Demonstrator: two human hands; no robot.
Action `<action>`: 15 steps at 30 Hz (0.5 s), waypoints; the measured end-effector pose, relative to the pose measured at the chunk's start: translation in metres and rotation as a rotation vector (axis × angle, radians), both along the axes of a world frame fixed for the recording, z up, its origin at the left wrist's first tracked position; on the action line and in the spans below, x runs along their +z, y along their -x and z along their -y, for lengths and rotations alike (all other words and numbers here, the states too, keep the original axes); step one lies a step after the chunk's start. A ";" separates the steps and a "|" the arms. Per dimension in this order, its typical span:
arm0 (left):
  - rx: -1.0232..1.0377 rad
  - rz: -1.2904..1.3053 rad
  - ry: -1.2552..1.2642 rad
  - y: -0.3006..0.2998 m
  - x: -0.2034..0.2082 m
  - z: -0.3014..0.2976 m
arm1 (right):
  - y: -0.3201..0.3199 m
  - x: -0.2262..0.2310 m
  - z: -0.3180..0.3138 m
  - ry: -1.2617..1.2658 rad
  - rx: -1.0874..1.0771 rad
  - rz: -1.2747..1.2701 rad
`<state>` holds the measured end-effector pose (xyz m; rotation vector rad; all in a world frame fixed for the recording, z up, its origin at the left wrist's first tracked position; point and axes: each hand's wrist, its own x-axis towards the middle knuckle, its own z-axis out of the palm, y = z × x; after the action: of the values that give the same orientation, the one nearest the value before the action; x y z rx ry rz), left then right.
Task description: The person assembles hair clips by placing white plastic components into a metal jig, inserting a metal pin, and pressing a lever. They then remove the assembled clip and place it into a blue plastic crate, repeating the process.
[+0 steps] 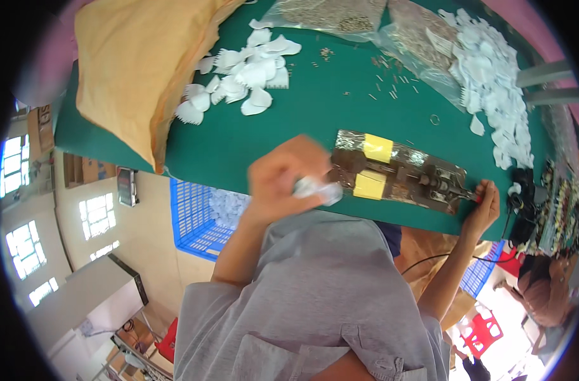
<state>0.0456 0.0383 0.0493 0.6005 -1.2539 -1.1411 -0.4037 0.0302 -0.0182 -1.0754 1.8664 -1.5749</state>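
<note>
In front of me, a long brown metal fixture [407, 173] with a clamp mechanism lies on the green table [327, 82]. Two yellow pads [369, 184] sit on its left part. At its right end, my right hand [483, 209] is closed around a handle, with a bit of red showing by the fingers. My left hand [286, 178], smeared by motion, is just left of the fixture, its fingers curled on a small white plastic piece [321, 189]; the exact shape is blurred. A pile of white toothed plastic pieces [254, 70] lies farther left.
A large yellow-orange bag [134, 70] stands at the left. Clear bags of small metal parts [340, 16] lie at the back, with loose pins [391, 82] before them. More white pieces [492, 82] are heaped at right. A blue basket [191, 219] stands below the table's near edge.
</note>
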 end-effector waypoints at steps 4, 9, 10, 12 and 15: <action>0.016 0.544 -0.291 -0.106 0.024 -0.069 | -0.007 -0.001 0.003 -0.021 -0.031 -0.104; 0.627 0.878 -0.488 -0.121 0.021 -0.041 | -0.006 -0.004 0.006 -0.037 0.010 -0.123; 0.646 0.965 -0.236 -0.112 0.017 -0.018 | -0.007 -0.004 0.005 -0.029 0.011 -0.136; 0.647 1.117 0.083 -0.091 0.010 0.020 | -0.013 -0.006 0.005 -0.019 0.014 -0.152; 0.609 1.258 0.240 -0.092 -0.021 0.055 | -0.012 -0.004 0.004 -0.013 0.008 -0.176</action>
<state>0.1381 -0.0163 0.0285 1.4927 -1.9811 0.0215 -0.3913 0.0260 -0.0217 -1.2498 1.9801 -1.5040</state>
